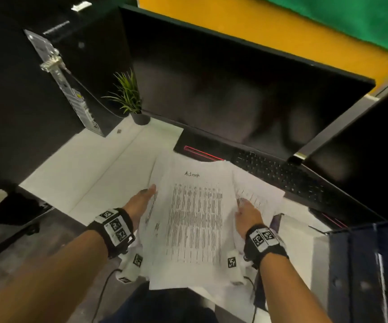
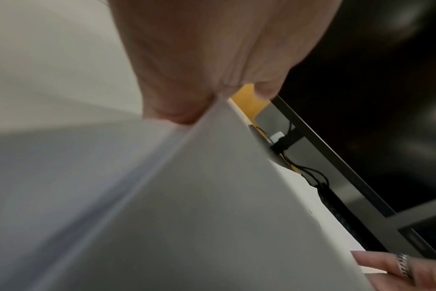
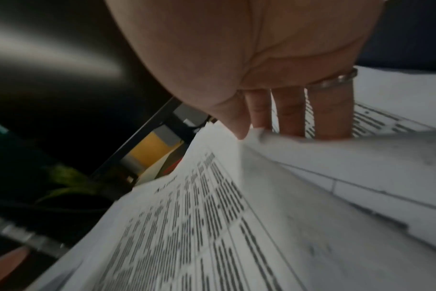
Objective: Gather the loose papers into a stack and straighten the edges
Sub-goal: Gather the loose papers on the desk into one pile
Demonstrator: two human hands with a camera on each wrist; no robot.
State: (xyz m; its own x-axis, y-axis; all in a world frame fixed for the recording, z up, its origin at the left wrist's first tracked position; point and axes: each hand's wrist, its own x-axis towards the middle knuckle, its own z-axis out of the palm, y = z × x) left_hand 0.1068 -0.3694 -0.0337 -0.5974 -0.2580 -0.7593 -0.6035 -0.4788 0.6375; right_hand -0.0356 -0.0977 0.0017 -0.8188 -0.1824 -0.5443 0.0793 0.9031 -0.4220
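Both hands, left hand and right hand, pinch the uneven papers at opposite sides, so loose sheets could slide out toward the keyboard.

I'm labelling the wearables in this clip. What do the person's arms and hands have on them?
Both forearms are bare, with no sleeves. Each wrist carries a black band with white square-patterned marker tags, a white tagged camera block beneath it and a thin black cable trailing down. The right hand wears a silver ring.
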